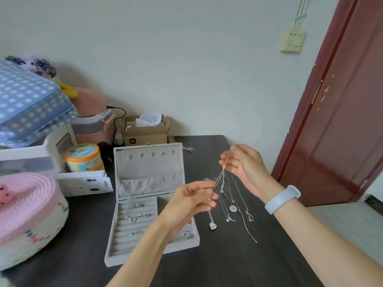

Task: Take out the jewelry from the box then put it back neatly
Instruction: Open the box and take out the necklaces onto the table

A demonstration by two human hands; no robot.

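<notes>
Seen from the head camera, a bunch of thin silver necklaces is held up in the air above a dark counter, just right of an open grey jewelry box. The top of the bunch is pinched between the curled fingers of the right hand, on whose wrist a pale blue band is worn. Lower down, one chain is pinched by the thumb and fingertips of the left hand. The chains hang down with their pendants, among them a heart and a round ring. Inside the box, rings and small silver pieces are lodged in the padded rows, and its lid is stood upright. A pink-lidded woven basket is seen at the left, well apart.
</notes>
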